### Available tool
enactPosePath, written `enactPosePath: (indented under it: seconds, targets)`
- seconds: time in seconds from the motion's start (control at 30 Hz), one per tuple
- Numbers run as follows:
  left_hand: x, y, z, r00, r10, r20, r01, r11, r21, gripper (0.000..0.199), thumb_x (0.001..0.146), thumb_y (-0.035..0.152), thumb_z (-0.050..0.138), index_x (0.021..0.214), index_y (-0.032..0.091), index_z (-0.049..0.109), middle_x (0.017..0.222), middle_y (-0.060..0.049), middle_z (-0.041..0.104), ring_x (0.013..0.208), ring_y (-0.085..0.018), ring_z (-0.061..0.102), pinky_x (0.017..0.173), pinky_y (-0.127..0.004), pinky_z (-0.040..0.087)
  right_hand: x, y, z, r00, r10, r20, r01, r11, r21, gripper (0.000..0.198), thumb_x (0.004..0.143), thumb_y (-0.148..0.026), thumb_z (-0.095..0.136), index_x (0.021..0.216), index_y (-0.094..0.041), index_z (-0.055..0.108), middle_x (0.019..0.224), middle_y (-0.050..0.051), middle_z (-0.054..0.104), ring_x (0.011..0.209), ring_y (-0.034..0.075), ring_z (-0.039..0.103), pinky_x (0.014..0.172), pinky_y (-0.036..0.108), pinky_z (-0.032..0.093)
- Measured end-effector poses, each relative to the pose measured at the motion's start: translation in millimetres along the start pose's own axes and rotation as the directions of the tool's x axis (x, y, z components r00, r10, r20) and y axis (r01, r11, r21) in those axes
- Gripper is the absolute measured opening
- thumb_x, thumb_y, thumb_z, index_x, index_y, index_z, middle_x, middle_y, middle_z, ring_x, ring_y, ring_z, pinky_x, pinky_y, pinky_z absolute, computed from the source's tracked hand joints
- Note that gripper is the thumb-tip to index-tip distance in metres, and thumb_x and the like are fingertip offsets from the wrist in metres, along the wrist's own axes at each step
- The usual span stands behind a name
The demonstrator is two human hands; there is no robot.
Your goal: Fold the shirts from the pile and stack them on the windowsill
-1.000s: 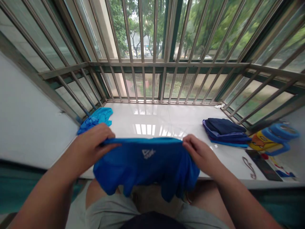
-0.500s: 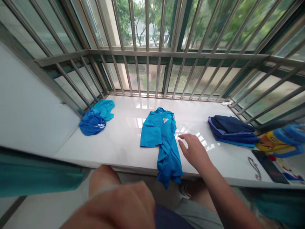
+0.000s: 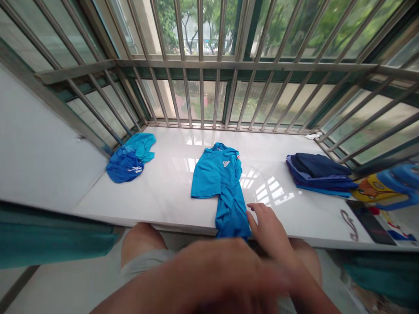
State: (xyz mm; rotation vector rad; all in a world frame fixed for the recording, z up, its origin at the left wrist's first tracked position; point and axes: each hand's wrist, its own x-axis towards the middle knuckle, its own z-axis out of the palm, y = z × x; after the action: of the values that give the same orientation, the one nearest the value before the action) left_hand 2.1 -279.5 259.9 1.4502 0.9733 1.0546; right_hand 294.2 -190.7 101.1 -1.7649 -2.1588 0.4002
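Observation:
A bright blue shirt [image 3: 214,174] with a small white logo lies on the white sill, one part folded over and its lower end hanging past the front edge. Just right of that lower end is my right hand [image 3: 266,224], thumb and fingers apart, holding nothing. Whether its fingertips touch the cloth I cannot tell. My left hand [image 3: 222,270] is large and blurred, close to the camera at the bottom, and it covers the shirt's hanging end. Its fingers are smeared by motion.
Crumpled blue clothes [image 3: 126,161] lie in the left corner. On the right are a stack of folded dark and blue clothes [image 3: 319,172], a yellow and blue container [image 3: 386,187], a phone [image 3: 369,222] and a thin looped cord [image 3: 348,226]. Metal bars [image 3: 209,65] line the window.
My right hand has moved down along the shirt's right side towards the sill's front edge. My left hand has swung up and right, over the shirt's lower end. The shirt lies as before.

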Motion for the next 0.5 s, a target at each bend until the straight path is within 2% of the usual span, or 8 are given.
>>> enactPosePath:
  seconds: [0.03, 0.07, 0.1, 0.17, 0.2, 0.27, 0.37, 0.5]
  targets:
    - [23.7, -22.8, 5.7, 0.999, -0.003, 0.042, 0.001, 0.999, 0.052, 0.03, 0.098, 0.039, 0.067, 0.125, 0.041, 0.08, 0.104, -0.005, 0.081, 0.103, -0.031, 0.076, 0.094, -0.047, 0.065, -0.4, -0.5, 6.9, 0.997, 0.078, 0.022, -0.076, 0.995, -0.071, 0.03, 0.107, -0.033, 0.054, 0.126, -0.017, 0.07, 0.118, 0.017, 0.072, 0.113, 0.033, 0.069, 0.1, 0.045, 0.053]
    - [46.7, -50.6, 10.8, 0.996, 0.022, 0.081, -0.039, 0.975, 0.219, 0.032, 0.102, 0.039, 0.061, 0.128, 0.04, 0.078, 0.111, -0.005, 0.08, 0.107, -0.028, 0.074, 0.101, -0.045, 0.062, -1.3, -1.5, 15.3, 0.988, 0.146, 0.05, -0.138, 0.98, -0.14, 0.029, 0.106, -0.034, 0.058, 0.125, -0.016, 0.069, 0.116, 0.018, 0.072, 0.11, 0.035, 0.069, 0.096, 0.044, 0.053]
    - [67.2, -81.9, 14.6, 0.997, 0.015, 0.081, -0.047, 0.911, 0.41, 0.035, 0.104, 0.036, 0.056, 0.134, 0.036, 0.075, 0.121, -0.007, 0.078, 0.117, -0.029, 0.072, 0.11, -0.047, 0.057, -2.5, -2.6, 24.3, 0.977, 0.198, 0.078, -0.179, 0.963, -0.202, 0.028, 0.104, -0.034, 0.061, 0.122, -0.015, 0.069, 0.114, 0.019, 0.071, 0.108, 0.035, 0.069, 0.092, 0.043, 0.053]
    - [97.0, -145.9, 17.0, 0.999, -0.018, 0.051, -0.023, 0.708, 0.706, 0.044, 0.104, 0.024, 0.052, 0.144, 0.024, 0.068, 0.14, -0.015, 0.071, 0.132, -0.033, 0.064, 0.118, -0.055, 0.05, -5.6, -4.1, 41.5, 0.964, 0.241, 0.115, -0.202, 0.94, -0.276, 0.019, 0.104, -0.033, 0.061, 0.112, -0.017, 0.068, 0.109, 0.017, 0.071, 0.104, 0.034, 0.069, 0.087, 0.039, 0.052]
    - [105.5, -174.5, 15.1, 0.999, -0.033, 0.013, 0.009, 0.605, 0.796, 0.048, 0.102, 0.02, 0.053, 0.148, 0.02, 0.065, 0.145, -0.018, 0.067, 0.134, -0.034, 0.062, 0.118, -0.055, 0.05, -7.2, -4.0, 48.6, 0.964, 0.242, 0.114, -0.202, 0.939, -0.279, 0.015, 0.105, -0.032, 0.059, 0.105, -0.019, 0.067, 0.106, 0.016, 0.071, 0.102, 0.032, 0.069, 0.086, 0.038, 0.051]
    - [112.6, -217.9, 5.6, 0.999, -0.04, -0.033, 0.047, 0.445, 0.894, 0.055, 0.101, 0.02, 0.058, 0.156, 0.021, 0.057, 0.15, -0.019, 0.062, 0.136, -0.035, 0.061, 0.114, -0.054, 0.052, -10.8, -1.3, 58.0, 0.969, 0.229, 0.093, -0.207, 0.957, -0.205, 0.016, 0.106, -0.029, 0.052, 0.097, -0.022, 0.062, 0.1, 0.013, 0.071, 0.099, 0.03, 0.068, 0.085, 0.036, 0.049]
    - [113.5, -246.9, -20.0, 0.998, -0.04, -0.048, 0.058, 0.307, 0.95, 0.057, 0.104, 0.034, 0.062, 0.16, 0.028, 0.054, 0.151, -0.017, 0.062, 0.135, -0.036, 0.061, 0.109, -0.052, 0.054, -17.5, 7.8, 60.7, 0.96, 0.268, 0.081, -0.273, 0.96, 0.065, 0.024, 0.108, -0.04, 0.043, 0.095, -0.025, 0.057, 0.09, 0.009, 0.071, 0.091, 0.029, 0.07, 0.08, 0.035, 0.049]
    - [120.8, -249.8, -72.2, 0.995, -0.053, -0.083, 0.093, 0.224, 0.97, 0.043, 0.108, 0.04, 0.054, 0.147, 0.027, 0.066, 0.157, -0.015, 0.061, 0.143, -0.034, 0.057, 0.118, -0.054, 0.046, -27.8, 23.5, 52.5, 0.917, 0.383, 0.113, -0.394, 0.819, 0.416, 0.044, 0.106, -0.066, 0.037, 0.1, -0.027, 0.055, 0.08, 0.003, 0.069, 0.081, 0.028, 0.072, 0.074, 0.035, 0.051]
